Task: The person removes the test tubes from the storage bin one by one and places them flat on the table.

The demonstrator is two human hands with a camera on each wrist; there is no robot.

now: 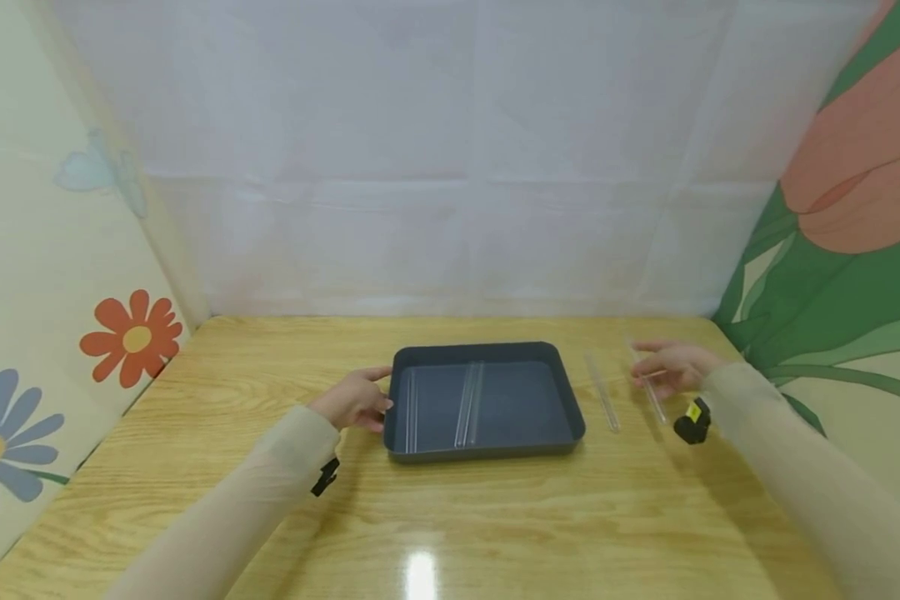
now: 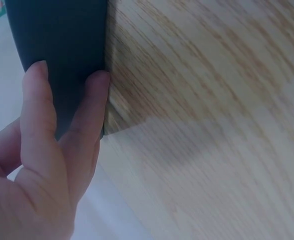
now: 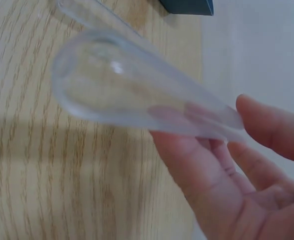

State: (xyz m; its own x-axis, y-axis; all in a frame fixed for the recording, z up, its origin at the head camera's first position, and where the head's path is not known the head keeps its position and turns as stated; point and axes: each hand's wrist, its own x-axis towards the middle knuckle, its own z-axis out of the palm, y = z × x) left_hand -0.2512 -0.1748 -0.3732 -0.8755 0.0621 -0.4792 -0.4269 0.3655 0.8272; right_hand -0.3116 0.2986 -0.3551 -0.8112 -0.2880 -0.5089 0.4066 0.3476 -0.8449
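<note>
Right of the dark tray [image 1: 562, 392], 1 clear tube [image 3: 137, 95] is pinched by the right hand [image 1: 671, 367]; the tray's left wall is touched by the left hand [image 1: 356, 400] with straight fingers.

Two arms in sheer beige long sleeves, bare left hand [image 1: 356, 400], bare right hand [image 1: 671, 367], black strap-on device at each wrist

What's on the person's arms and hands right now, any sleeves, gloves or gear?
Both hands, left hand and right hand, are bare, no gloves. Long, thin beige sleeves cover both arms. A small black device with a yellow mark sits at the right wrist; a black clip at the left.
</note>
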